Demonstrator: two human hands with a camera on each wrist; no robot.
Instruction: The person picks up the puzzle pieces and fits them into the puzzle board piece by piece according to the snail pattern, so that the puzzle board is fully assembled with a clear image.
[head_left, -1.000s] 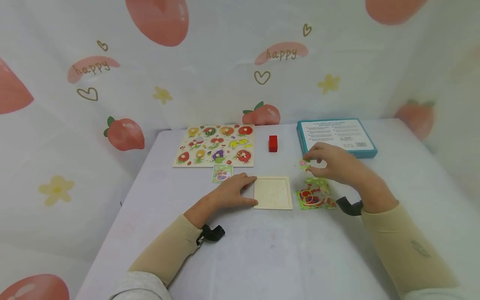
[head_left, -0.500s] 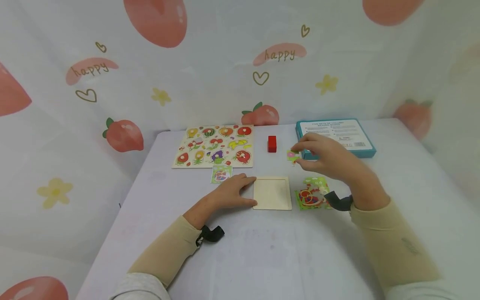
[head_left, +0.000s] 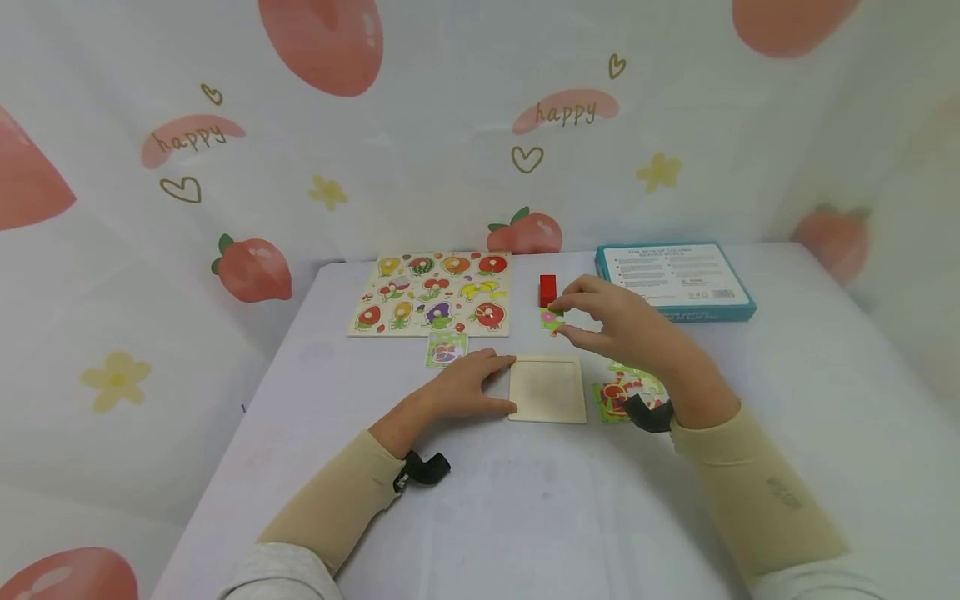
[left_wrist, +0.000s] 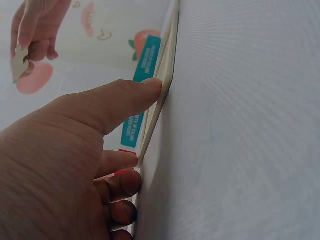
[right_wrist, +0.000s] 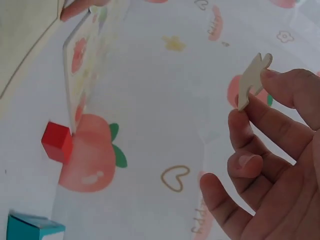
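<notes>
My left hand (head_left: 468, 385) rests at the left side of a square wooden puzzle tray (head_left: 547, 390). Its thumb and forefinger, spread apart, touch the tray's rim near the two left corners. Above the table beyond the tray, my right hand (head_left: 618, 321) pinches a jigsaw piece (head_left: 551, 319) between thumb and fingers. That piece is green with a pink spot; its bare wooden back (right_wrist: 252, 80) shows in the right wrist view. More jigsaw pieces (head_left: 613, 398) lie heaped right of the tray, partly hidden by the right wrist and its black camera mount.
A fruit puzzle board (head_left: 431, 293) lies at the back left, with a small picture card (head_left: 446, 350) at its front edge. A red block (head_left: 547, 290) stands behind the held piece. At the back right lies a teal and white box (head_left: 675, 279).
My right hand has moved left with the jigsaw piece, from over the loose pieces to behind the tray, near the red block. The left hand has stayed at the tray's edge.
</notes>
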